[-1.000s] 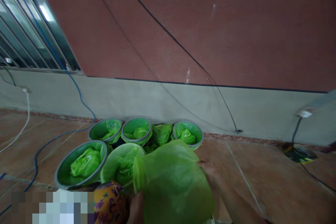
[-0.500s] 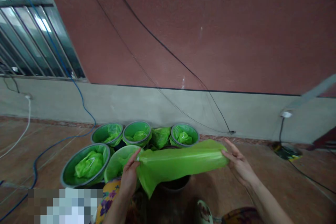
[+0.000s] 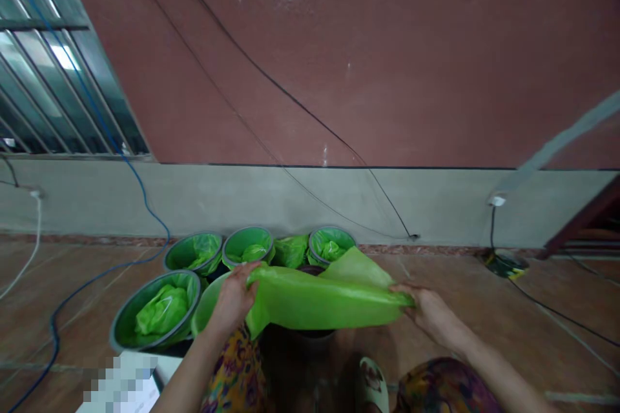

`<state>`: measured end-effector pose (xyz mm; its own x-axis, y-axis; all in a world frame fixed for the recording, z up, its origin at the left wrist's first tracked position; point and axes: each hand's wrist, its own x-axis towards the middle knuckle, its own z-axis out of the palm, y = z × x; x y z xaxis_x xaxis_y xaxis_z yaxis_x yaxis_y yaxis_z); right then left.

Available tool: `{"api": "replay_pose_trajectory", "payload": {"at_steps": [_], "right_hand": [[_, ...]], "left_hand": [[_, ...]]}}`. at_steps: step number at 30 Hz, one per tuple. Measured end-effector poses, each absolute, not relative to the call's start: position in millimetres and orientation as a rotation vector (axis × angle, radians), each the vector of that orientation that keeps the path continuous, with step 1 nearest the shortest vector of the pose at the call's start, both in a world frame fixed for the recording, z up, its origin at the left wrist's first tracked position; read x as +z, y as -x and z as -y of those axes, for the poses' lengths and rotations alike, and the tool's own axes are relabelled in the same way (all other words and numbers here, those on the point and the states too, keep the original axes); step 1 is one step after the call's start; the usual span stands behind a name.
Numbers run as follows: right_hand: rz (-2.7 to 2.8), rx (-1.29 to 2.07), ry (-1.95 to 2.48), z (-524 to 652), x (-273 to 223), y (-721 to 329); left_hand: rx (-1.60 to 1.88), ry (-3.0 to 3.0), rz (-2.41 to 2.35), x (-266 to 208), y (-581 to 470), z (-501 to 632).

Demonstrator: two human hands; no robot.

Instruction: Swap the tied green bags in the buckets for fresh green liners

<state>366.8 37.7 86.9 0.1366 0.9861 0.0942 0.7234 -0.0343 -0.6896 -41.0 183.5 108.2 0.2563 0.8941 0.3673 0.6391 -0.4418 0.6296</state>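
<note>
A bright green plastic bag [image 3: 320,300] is stretched sideways between my two hands, with a loose flap standing up near its right part. My left hand [image 3: 237,293] grips its left end, fingers closed on the plastic. At the other end, my right hand [image 3: 426,306] is closed on a gathered corner. Below the bag shows part of a dark bin [image 3: 314,334], mostly hidden by the plastic. Just left of it, a bin lined in pale green [image 3: 206,303] is partly covered by my left hand and forearm.
Several bins lined with green bags stand to the left and behind, among them a front-left bin [image 3: 119,319] and a back-right bin [image 3: 356,235]. A blue cable [image 3: 97,271] crosses the tiled floor. A black coil [image 3: 506,263] lies near the wall at right.
The bag has gone from a fairly flat roll to a looser, folded shape with a raised flap. My right hand has shifted slightly left and closed on the corner. The view has turned slightly right.
</note>
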Motion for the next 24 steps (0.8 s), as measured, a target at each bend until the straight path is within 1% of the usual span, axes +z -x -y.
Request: {"api": "replay_pose_trajectory", "payload": {"at_steps": [4,8,11,14,17,21,24], "right_hand": [[1.723,0.364,1.900,-31.0,83.1,-373.3],[1.525,0.245,1.786,-22.9,87.4,-379.2],[1.351,0.358,1.556,-18.7,96.1,-373.1],[1.122,0.451,1.396,-18.9,106.9,-359.2],[0.984,0.320,1.464,-23.8,116.6,-344.2],[1.004,-0.008,1.654,-29.3,128.9,-332.2],[1.096,-0.094,1.820,-24.1,138.5,-336.7]], "left_hand": [[1.091,-2.353,-1.483,105.6,53.4,-188.1],[1.372,-2.219,-1.426,107.0,66.1,-189.5],[1.496,-1.958,-1.298,115.9,67.2,-186.0],[1.458,-1.730,-1.192,127.9,60.4,-179.8],[1.492,-1.666,-1.309,137.2,49.7,-175.8],[1.625,-1.709,-1.598,147.0,41.5,-179.4],[1.505,-1.759,-1.600,151.1,40.0,-187.3]]}}
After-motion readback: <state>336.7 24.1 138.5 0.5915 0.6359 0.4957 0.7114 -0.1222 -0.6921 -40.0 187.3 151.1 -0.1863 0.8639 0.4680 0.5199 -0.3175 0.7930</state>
